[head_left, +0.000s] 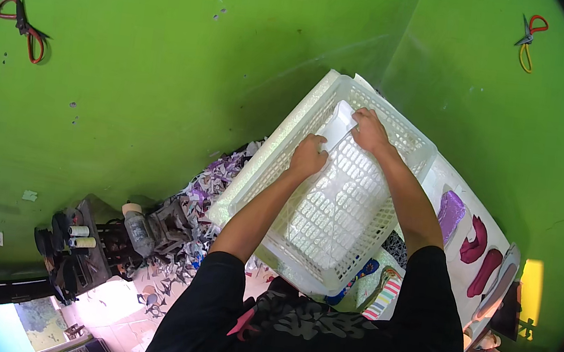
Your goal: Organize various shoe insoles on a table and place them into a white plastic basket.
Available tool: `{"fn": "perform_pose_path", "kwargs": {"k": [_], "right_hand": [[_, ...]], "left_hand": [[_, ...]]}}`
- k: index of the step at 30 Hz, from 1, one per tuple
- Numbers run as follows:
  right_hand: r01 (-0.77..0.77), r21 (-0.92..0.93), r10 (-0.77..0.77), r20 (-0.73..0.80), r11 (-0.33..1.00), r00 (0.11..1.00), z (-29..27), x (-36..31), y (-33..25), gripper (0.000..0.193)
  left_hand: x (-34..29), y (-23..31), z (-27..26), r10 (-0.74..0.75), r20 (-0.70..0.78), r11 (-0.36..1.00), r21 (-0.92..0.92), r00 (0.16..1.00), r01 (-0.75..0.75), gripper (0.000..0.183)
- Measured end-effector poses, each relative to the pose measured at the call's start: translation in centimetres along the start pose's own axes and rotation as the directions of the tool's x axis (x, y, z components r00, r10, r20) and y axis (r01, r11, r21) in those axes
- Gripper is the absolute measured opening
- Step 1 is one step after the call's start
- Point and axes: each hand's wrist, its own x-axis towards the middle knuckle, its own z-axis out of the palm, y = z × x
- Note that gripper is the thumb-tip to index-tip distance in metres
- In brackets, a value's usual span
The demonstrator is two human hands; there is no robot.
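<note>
A large white plastic basket (388, 112) with slotted sides and bottom stands tilted in front of me. Inside its far end, my two hands are on a white, flat, folded-looking piece (338, 121); whether it is fabric or paper I cannot make out. My left hand (309, 155) grips the piece's near left edge, thumb and fingers closed on it. At its upper right edge, my right hand (370, 130) pinches it with curled fingers. The slotted basket bottom shows below the hands.
Right of the basket, a purple shiny piece (451, 214) and dark red pieces (474, 242) lie on a white table (447, 176). Striped fabric (385, 298) sits near my body. Scraps (214, 182) pile at left, by a sewing machine (167, 225). Scissors (21, 28) hang on the green wall.
</note>
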Motion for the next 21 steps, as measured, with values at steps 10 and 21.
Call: {"fn": "perform_pose_path", "kwargs": {"k": [10,21], "right_hand": [[-0.004,-0.081,0.008,0.049,0.997,0.999,0.9,0.9,-0.5,0.034],[0.002,-0.244,0.037,0.157,0.970,0.987,2.4,-0.2,-1.2,0.052]], "left_hand": [[0.0,0.3,0.4,-0.015,0.034,0.970,0.244,0.999,0.007,0.035],[-0.7,-0.1,1.8,0.131,0.117,0.752,0.635,0.984,-0.176,0.047]]}}
